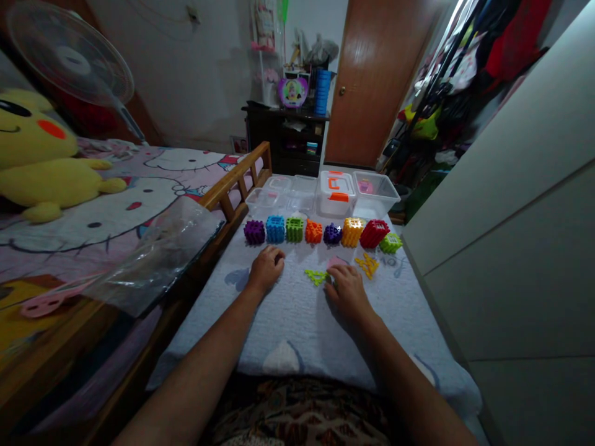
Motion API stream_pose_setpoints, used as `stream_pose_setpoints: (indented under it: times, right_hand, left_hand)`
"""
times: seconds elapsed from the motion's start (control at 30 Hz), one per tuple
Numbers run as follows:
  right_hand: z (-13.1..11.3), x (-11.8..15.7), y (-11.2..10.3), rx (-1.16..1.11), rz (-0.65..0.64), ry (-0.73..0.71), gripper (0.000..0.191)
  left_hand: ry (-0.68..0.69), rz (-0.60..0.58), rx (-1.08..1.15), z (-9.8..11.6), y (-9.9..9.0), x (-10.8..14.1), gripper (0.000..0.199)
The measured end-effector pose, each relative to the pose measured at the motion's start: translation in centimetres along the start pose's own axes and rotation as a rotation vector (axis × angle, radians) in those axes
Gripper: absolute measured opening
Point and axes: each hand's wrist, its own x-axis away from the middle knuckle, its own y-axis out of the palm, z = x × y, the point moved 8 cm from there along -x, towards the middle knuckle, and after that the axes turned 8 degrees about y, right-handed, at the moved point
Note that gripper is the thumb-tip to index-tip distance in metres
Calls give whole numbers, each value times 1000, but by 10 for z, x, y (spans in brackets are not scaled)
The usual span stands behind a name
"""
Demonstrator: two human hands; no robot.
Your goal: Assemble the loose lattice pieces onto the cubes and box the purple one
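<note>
My right hand (348, 290) is low over the blue cloth, thumb and forefinger closed at the right corner of a lime-green triangular plastic lattice piece (316, 277). Just beyond these fingers lies a pink piece (338, 263), partly hidden. To the right rests a small group of yellow-orange lattice pieces (367, 266). My left hand (266, 268) lies on the cloth, loosely bent and holding nothing. In front of it stand a purple stack (254, 232), a blue stack (276, 230) and a green stack (294, 230) of interlocking pieces.
The row continues with orange (313, 231), dark violet (333, 234), yellow (353, 232), red (374, 233) and lime (390, 243) stacks. Behind are a lidded box (336, 201) and an open clear bin (375, 197). A wooden bed rail (235, 179) borders the left, a white cabinet (502, 186) the right.
</note>
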Motion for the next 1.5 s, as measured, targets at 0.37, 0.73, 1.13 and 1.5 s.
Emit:
stream_pose_setpoints:
  times: [0.37, 0.73, 1.13, 1.5]
  right_hand:
    - [-49, -5, 16, 125, -189, -72, 18]
    - [-26, -9, 6, 102, -117, 195, 26]
    - [-36, 5, 13, 120, -246, -146, 41]
    - [-33, 29, 2, 288, -231, 114, 25]
  left_hand:
    - [-7, 6, 6, 1, -1, 0, 13]
    - [-15, -9, 10, 0, -1, -1, 14]
    - [-8, -5, 2, 1, -1, -1, 14]
    - [-9, -6, 12, 1, -1, -1, 13]
